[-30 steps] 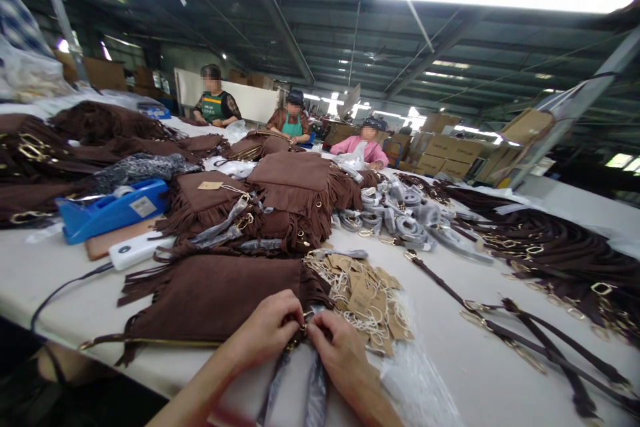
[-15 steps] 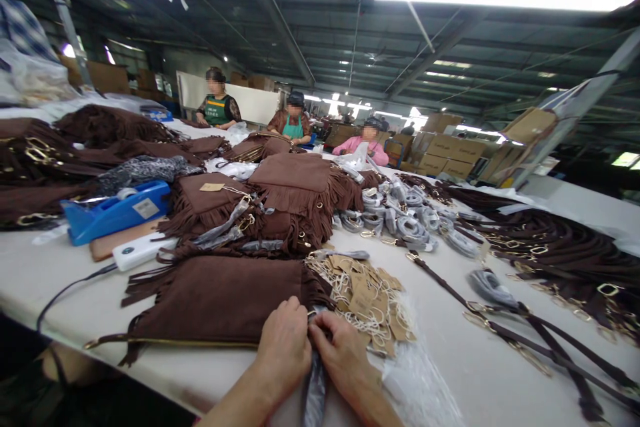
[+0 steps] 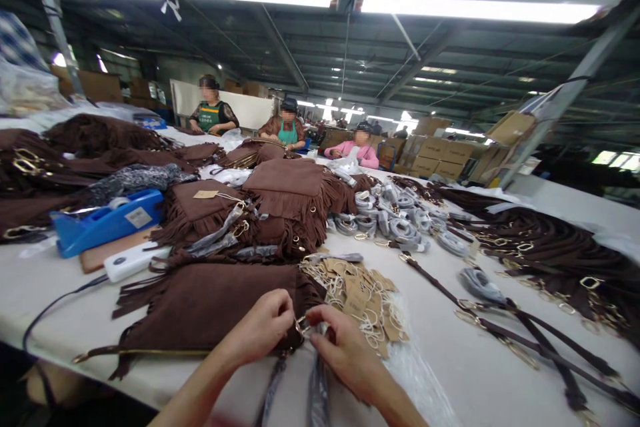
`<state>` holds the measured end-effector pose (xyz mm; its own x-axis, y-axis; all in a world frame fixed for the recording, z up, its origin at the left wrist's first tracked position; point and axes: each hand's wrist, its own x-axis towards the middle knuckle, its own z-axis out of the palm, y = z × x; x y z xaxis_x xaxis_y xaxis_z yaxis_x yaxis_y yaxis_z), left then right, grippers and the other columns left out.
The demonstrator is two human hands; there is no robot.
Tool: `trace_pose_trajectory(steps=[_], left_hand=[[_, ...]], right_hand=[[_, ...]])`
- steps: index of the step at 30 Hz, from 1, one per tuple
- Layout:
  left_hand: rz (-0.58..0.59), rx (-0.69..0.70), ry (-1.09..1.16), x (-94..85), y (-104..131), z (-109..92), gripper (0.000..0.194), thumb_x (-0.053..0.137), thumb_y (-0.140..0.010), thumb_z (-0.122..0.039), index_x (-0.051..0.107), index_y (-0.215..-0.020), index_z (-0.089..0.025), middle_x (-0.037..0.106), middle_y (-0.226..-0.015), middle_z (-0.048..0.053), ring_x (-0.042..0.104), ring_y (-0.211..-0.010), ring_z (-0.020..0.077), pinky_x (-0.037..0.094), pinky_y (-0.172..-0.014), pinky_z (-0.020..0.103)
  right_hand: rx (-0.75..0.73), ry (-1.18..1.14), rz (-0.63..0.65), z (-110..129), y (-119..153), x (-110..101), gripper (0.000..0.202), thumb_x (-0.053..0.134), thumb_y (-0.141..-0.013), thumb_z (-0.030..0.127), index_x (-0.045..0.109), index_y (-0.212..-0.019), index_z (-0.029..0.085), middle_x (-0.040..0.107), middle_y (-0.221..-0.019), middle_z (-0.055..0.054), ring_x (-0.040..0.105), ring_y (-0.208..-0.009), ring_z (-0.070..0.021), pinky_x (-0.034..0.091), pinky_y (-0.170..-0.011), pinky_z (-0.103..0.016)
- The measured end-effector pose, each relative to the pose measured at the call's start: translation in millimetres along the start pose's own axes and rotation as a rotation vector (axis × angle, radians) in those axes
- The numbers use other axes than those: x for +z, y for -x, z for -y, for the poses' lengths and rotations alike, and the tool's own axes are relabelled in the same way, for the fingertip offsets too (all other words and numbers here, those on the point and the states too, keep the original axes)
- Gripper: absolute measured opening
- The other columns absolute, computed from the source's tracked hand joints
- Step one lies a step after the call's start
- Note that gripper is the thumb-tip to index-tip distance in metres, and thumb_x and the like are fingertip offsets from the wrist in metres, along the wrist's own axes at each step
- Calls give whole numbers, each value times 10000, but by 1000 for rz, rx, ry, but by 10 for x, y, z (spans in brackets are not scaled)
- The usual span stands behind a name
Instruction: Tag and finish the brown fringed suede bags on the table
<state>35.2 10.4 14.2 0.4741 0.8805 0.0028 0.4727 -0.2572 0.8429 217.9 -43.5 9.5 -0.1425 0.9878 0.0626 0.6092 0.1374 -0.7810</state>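
Note:
A dark brown fringed bag point(image 3: 215, 303) lies flat at the front of the table. At its right end is a gold metal clasp point(image 3: 301, 327), between my two hands. My left hand point(image 3: 270, 321) is closed at the clasp's left side, over the bag's corner. Fingers of my right hand point(image 3: 336, 340) are pinched at the clasp's right side, by a plastic-wrapped strap point(image 3: 318, 390) that hangs toward the table edge. Another wrapped strap point(image 3: 273, 392) hangs below my left hand. A heap of tan paper tags point(image 3: 357, 297) with white strings lies just beyond my right hand.
Stacked fringed bags point(image 3: 285, 190) stand behind, with a blue tape dispenser point(image 3: 107, 221) and a white device point(image 3: 133, 261) on the left. Coiled wrapped straps point(image 3: 403, 230) and brown straps point(image 3: 545, 233) cover the right. Several people sit across the table.
My hands have moved slightly apart, bringing the gold clasp into view between them. A second wrapped strap now shows below my left hand. The view has shifted a little.

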Motion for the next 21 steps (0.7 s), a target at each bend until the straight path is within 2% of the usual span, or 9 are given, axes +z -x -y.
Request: trace_pose_trajectory(steps=[2, 5, 7, 11, 14, 17, 21], left_hand=[[2, 8, 80, -30, -1, 3, 66, 407, -748, -239, 449, -713, -202, 478, -689, -35, 498, -609, 132, 383, -541, 226], [-18, 30, 157, -69, 10, -10, 85, 435, -736, -270, 470, -716, -196, 482, -698, -36, 486, -612, 126, 392, -538, 218], [-36, 43, 190, -92, 7, -27, 79, 451, -729, -267, 475, -710, -195, 489, -691, -37, 476, -607, 122, 387, -534, 214], [-86, 64, 242, -108, -53, -50, 45, 469, -699, -238, 475, -689, -194, 504, -682, -33, 469, -600, 118, 389, -540, 215], [-126, 50, 295, -84, -95, -21, 92, 470, -729, -283, 492, -739, -194, 526, -689, -25, 510, -610, 129, 416, -537, 220], [-181, -4, 322, -28, -68, 55, 178, 455, -770, -338, 514, -848, -190, 534, -695, -26, 531, -594, 140, 425, -507, 225], [-180, -35, 272, 110, 21, 140, 127, 567, -645, -228, 614, -744, -164, 600, -703, 3, 555, -647, 163, 421, -562, 244]], right_hand=[[-8, -27, -11, 47, -35, 22, 271, 540, -773, 129, 678, -993, 208, 709, -945, -28, 644, -795, -180, 465, -762, -295], [0, -147, 0, 90, -114, 94, 217, 493, -832, 191, 672, -954, 195, 673, -792, 1, 598, -554, -128, 465, -594, -255], [6, -223, 17, 103, -167, 136, 189, 502, -828, 219, 670, -908, 186, 632, -713, 20, 573, -486, -114, 439, -514, -233], [6, -233, 27, 119, -246, 161, 99, 555, -759, 198, 650, -738, 180, 580, -614, 42, 558, -475, -109, 410, -486, -212], [-26, -232, 19, 108, -290, 159, 110, 564, -755, 201, 636, -672, 186, 541, -558, 58, 516, -472, -99, 386, -490, -206], [18, -348, 19, 63, -333, 159, 151, 583, -773, 273, 642, -665, 185, 530, -539, 60, 473, -441, -93, 361, -461, -209], [39, -424, -38, 8, -373, 154, 155, 636, -753, 318, 690, -702, 181, 568, -574, 41, 490, -506, -114, 379, -489, -220]])
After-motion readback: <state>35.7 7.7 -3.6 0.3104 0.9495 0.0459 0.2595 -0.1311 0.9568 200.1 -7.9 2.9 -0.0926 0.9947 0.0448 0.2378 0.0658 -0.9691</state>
